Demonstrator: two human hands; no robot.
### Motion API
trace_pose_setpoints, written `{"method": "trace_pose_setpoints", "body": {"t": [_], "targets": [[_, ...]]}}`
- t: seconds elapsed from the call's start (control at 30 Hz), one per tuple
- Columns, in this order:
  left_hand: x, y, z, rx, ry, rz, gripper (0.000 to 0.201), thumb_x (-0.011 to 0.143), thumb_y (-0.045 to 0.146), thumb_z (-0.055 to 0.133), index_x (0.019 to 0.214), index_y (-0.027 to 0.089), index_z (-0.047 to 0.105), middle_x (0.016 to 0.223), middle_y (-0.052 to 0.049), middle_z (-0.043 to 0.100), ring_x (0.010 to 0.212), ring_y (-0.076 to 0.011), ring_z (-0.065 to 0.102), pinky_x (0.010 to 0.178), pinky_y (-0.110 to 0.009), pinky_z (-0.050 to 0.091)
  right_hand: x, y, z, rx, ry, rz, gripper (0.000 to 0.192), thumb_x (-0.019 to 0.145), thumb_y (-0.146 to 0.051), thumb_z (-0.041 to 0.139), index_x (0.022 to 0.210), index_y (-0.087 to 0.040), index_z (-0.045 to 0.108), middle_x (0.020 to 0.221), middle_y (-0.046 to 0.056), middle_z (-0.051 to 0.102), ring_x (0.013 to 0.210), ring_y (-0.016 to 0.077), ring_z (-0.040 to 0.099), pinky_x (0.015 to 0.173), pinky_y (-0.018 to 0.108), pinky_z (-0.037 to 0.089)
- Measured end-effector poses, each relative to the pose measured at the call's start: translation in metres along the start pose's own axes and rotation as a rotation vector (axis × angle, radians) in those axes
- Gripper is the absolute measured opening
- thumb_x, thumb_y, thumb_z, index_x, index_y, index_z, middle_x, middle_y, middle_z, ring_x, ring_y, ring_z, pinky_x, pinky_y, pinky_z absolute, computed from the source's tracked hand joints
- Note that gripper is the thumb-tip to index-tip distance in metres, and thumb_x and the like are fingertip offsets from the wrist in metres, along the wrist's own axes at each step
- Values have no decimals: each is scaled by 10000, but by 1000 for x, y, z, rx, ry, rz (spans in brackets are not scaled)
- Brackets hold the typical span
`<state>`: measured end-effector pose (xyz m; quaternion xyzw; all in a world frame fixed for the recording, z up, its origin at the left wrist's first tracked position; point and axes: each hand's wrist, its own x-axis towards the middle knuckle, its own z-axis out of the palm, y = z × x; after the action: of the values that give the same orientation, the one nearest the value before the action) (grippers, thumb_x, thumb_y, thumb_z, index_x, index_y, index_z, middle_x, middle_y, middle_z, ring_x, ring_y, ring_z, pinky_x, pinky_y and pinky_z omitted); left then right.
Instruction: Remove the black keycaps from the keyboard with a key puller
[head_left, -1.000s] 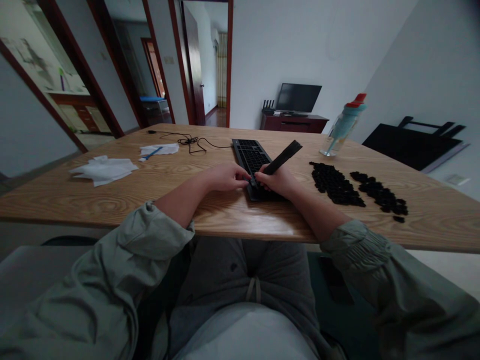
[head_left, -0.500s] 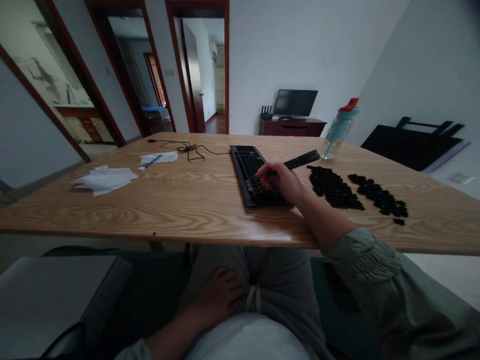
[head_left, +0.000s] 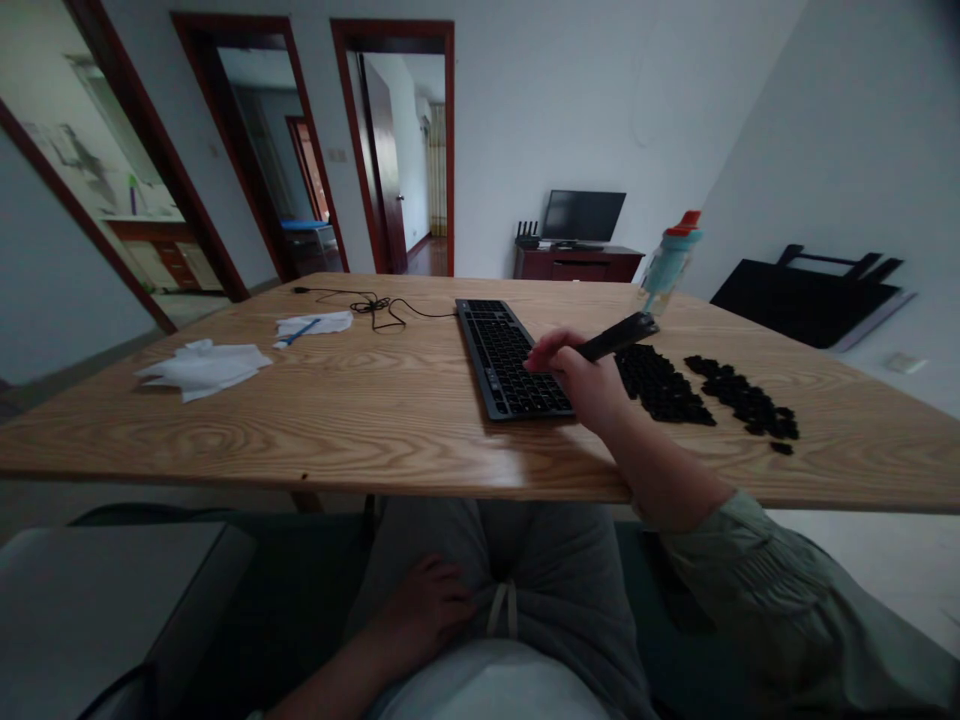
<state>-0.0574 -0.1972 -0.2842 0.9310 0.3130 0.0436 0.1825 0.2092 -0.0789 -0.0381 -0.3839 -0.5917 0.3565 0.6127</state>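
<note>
My right hand (head_left: 589, 375) is closed around a black-handled wire keycap puller (head_left: 619, 337), over the right part of the keyboard. The handle's thick end points up and to the right; the wire end is hidden by my fingers. The black keyboard (head_left: 504, 345) lies at a slant on the wooden table, its keycaps off over at least part of it. Right of my hand lie loose black keycaps, a dense group (head_left: 667, 390) and a looser row (head_left: 742, 395). My left hand (head_left: 431, 605) rests on my lap with its fingers laid out, holding nothing.
A coiled black cable (head_left: 375, 305) runs left from the keyboard across the table (head_left: 375, 430). White tissues (head_left: 202, 370) and a blue-and-white brush-like stick (head_left: 300, 332) lie at the left. A clear bottle with a red lid (head_left: 671, 262) stands behind the keycaps.
My right hand has lifted slightly and shifted to the right with the puller, baring more of the keyboard. The whole view has moved a little; my left hand stays on my lap.
</note>
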Motion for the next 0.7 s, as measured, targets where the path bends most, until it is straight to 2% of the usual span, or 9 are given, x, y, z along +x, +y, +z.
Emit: {"method": "trace_pose_setpoints", "body": {"t": [0.07, 0.13, 0.17, 0.23, 0.37, 0.47, 0.53, 0.7], "targets": [[2, -1, 4, 53, 61, 44, 282, 956, 381, 451, 1151, 384, 655, 1068, 17, 713, 1108, -202, 579, 1024, -422, 364, -20, -10, -2, 141, 46, 25, 149, 629, -137, 514, 741, -192, 595, 649, -24, 581, 507, 95, 516, 499, 230, 434], [4, -1, 6, 79, 105, 76, 276, 963, 350, 445, 1125, 341, 668, 1013, 0, 712, 1028, -189, 586, 969, -389, 380, -46, -17, -6, 271, 60, 90, 92, 659, -161, 555, 737, -192, 594, 524, -55, 492, 373, 59, 362, 360, 185, 275], [4, -1, 7, 82, 116, 84, 268, 961, 346, 451, 1113, 327, 671, 1000, -2, 709, 1011, -187, 581, 952, -379, 380, -60, -20, -9, 319, 59, 136, 49, 685, -193, 587, 733, -191, 597, 480, -64, 452, 343, 51, 313, 333, 175, 211], [5, -2, 5, 73, 114, 87, 248, 947, 354, 483, 1108, 314, 668, 996, -1, 705, 1005, -191, 570, 937, -374, 372, -88, -22, -15, 383, 56, 223, 100, 730, -283, 644, 732, -187, 615, 442, -67, 423, 321, 44, 285, 317, 164, 165], [5, -2, -1, 24, 62, 64, 272, 888, 371, 574, 1147, 324, 643, 1037, 6, 695, 1050, -212, 548, 953, -391, 343, -136, -23, -29, 457, 169, 318, 248, 796, -415, 644, 726, -177, 648, 420, -49, 426, 320, 40, 319, 334, 154, 220], [4, -1, -3, -9, 44, 42, 289, 869, 345, 590, 1152, 326, 638, 1052, 3, 692, 1065, -219, 542, 968, -403, 326, -163, -21, -43, 498, 290, 376, 306, 807, -479, 612, 751, -182, 666, 486, -12, 499, 384, 81, 446, 367, 180, 326], [4, -1, -3, -20, 46, 22, 275, 872, 333, 584, 1142, 323, 642, 1052, 4, 693, 1063, -216, 543, 970, -402, 320, -178, -18, -55, 497, 364, 389, 321, 814, -494, 594, 762, -187, 673, 507, 0, 518, 410, 103, 484, 393, 210, 385], [6, 1, -3, -28, 32, -14, 209, 884, 370, 590, 1071, 304, 657, 1046, 22, 690, 1068, -204, 548, 969, -385, 319, -203, -5, -88, 455, 484, 317, 349, 802, -513, 621, 696, -184, 668, 383, -28, 384, 316, 79, 350, 343, 210, 351]]}}
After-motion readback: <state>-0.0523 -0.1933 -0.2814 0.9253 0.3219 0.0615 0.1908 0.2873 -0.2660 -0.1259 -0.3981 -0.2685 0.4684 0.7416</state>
